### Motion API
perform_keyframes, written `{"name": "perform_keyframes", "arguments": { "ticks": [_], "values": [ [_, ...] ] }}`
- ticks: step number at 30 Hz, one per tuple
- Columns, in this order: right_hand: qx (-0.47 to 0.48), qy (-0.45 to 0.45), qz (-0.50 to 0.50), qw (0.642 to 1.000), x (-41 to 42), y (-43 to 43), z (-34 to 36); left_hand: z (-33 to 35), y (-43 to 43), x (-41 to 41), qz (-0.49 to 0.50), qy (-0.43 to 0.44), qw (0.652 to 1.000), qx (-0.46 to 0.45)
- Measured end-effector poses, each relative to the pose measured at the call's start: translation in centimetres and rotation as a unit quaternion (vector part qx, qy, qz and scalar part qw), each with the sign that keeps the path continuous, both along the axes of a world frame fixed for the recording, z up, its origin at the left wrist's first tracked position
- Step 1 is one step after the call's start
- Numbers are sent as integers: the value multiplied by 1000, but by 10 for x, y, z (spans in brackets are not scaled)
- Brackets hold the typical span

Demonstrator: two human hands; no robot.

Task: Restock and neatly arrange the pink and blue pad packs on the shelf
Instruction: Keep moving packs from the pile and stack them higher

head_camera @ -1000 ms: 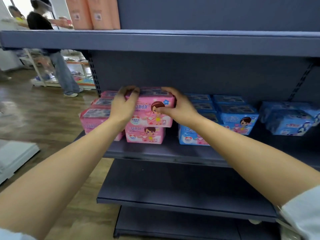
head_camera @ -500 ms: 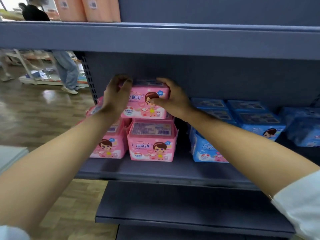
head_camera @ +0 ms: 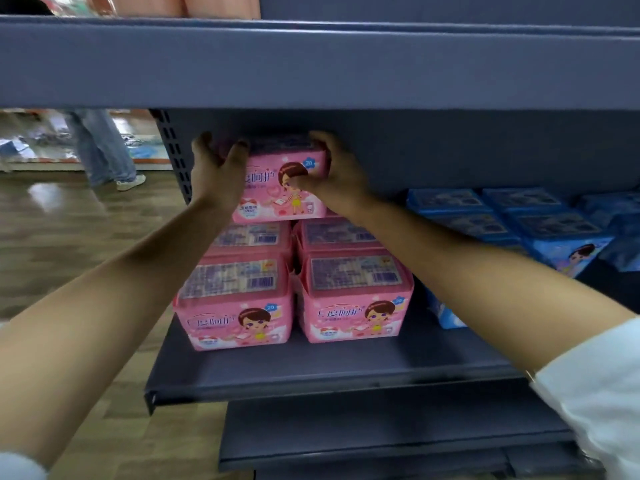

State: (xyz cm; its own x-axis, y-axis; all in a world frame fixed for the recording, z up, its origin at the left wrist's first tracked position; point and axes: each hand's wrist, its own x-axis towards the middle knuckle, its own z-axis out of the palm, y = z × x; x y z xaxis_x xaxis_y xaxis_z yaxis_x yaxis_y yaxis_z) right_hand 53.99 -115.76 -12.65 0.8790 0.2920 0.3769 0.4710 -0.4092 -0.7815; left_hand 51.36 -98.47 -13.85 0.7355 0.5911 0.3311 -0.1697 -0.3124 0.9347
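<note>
Pink plastic-wrapped pad pack [head_camera: 277, 183], printed with a cartoon girl, hearts and a blue "20" badge, is held up at the back left of the grey metal shelf [head_camera: 311, 372], just under the grey shelf board above [head_camera: 311, 64]. The left hand [head_camera: 216, 174] clasps its left end, fingers curled round the corner. The right hand [head_camera: 337, 178] clasps its right end, fingers over the top and thumb pressed on the printed face.

The pack sits directly over the rear pair of four matching pink packs [head_camera: 356, 296], which stand two by two with barcode labels facing up; whether it touches them cannot be told. Both forearms reach over the front pair.

To the right, blue pad packs [head_camera: 554, 233] lie in rows on the same shelf, partly hidden behind the right forearm with its white sleeve [head_camera: 595, 393]. A perforated grey upright [head_camera: 173, 154] stands beside the left hand. Beyond it, on the wooden floor [head_camera: 52, 237], a person's legs in jeans [head_camera: 100, 147] show, blurred. A lower grey shelf [head_camera: 381, 427] juts out beneath.
</note>
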Motion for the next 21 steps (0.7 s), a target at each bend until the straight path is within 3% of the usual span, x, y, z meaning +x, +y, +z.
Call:
{"name": "perform_keyframes", "arguments": {
  "ticks": [7,21],
  "values": [
    [2,9,0,1000,5,32,-8,-3,35,4,-8,35,999,31],
    [-11,45,3,999,15,60,-22,-13,62,15,-39,64,997,-2]
  ]
}}
